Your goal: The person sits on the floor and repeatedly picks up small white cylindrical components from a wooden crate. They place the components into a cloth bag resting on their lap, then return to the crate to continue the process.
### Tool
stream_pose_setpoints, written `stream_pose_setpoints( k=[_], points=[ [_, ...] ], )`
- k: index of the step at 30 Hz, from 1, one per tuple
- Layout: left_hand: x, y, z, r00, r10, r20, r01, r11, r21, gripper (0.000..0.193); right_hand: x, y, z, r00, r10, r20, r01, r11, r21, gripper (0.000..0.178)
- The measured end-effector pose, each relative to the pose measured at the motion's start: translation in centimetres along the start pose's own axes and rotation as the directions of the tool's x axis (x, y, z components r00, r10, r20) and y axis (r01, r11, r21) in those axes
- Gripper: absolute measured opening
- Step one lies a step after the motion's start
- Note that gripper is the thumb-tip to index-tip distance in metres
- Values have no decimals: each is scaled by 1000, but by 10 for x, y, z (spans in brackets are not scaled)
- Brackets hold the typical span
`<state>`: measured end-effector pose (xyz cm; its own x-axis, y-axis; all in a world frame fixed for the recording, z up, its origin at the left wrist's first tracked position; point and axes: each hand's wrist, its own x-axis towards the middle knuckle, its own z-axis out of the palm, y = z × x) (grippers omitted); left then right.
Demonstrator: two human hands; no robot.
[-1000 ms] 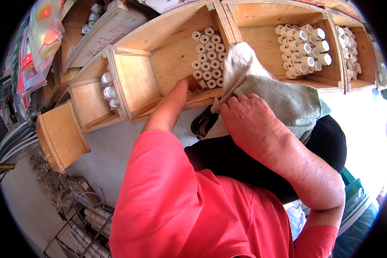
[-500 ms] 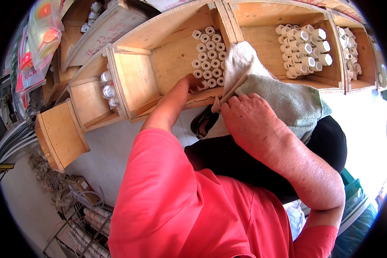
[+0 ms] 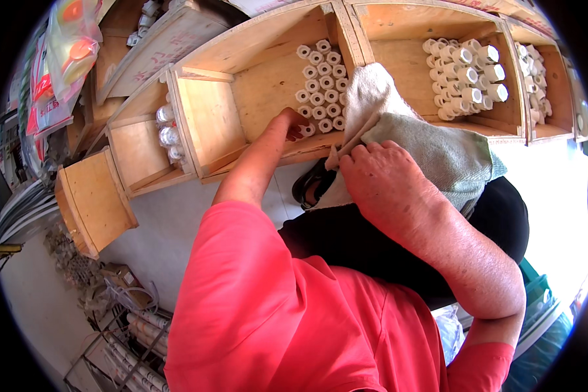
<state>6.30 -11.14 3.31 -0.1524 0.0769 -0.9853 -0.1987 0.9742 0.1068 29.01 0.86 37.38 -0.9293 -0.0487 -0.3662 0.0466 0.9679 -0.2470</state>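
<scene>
Inside the open wooden bin [image 3: 261,91], along its right side, white fittings [image 3: 325,85] with holed, six-sided ends stand packed in rows, bare wood to their left. Over that bin's front edge reaches the left hand [image 3: 293,124], fingers curled at the near left corner of the rows; the fingertips are partly hidden, so whether they grip a fitting cannot be told. Just outside the bin's front right corner, the right hand [image 3: 380,166] is clenched on a grey and beige cloth [image 3: 431,147], whose raised peak stands in the way, covering that corner.

Right of the bin, partly behind the cloth, a second compartment [image 3: 398,65] holds taller white pieces [image 3: 467,75]. Left of the bin, a smaller compartment [image 3: 134,147] contains plastic-wrapped pieces [image 3: 168,134], and beyond it juts a small wooden box [image 3: 97,199]. Farther left and behind the bin are clear plastic bags [image 3: 75,55]. Before the bin's front edge, close to the cloth, shows a dark sandal [image 3: 305,181]; well apart, toward the near left, sits a cardboard box [image 3: 125,281].
</scene>
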Motion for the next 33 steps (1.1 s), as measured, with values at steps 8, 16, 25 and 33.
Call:
stream_pose_setpoints(
  k=[8, 16, 25, 33],
  points=[
    [44, -22, -15, 960, 136, 245, -205, 938, 278, 21, 1, 0, -2, 1000, -22, 0, 22, 1000, 19, 13],
    [52, -25, -20, 935, 306, 179, -343, 654, 674, 29, 2, -3, -4, 999, -46, -15, 47, 999, 9, 13],
    [62, -22, -12, 941, 323, -99, -223, 814, 537, 24, 2, -3, -5, 999, -51, 5, 51, 999, -2, 13],
    [34, -1, 9, 863, 316, -393, -223, 938, 264, 31, 3, -1, -10, 989, 6, 150, -9, 1000, 20, 15]
  ],
)
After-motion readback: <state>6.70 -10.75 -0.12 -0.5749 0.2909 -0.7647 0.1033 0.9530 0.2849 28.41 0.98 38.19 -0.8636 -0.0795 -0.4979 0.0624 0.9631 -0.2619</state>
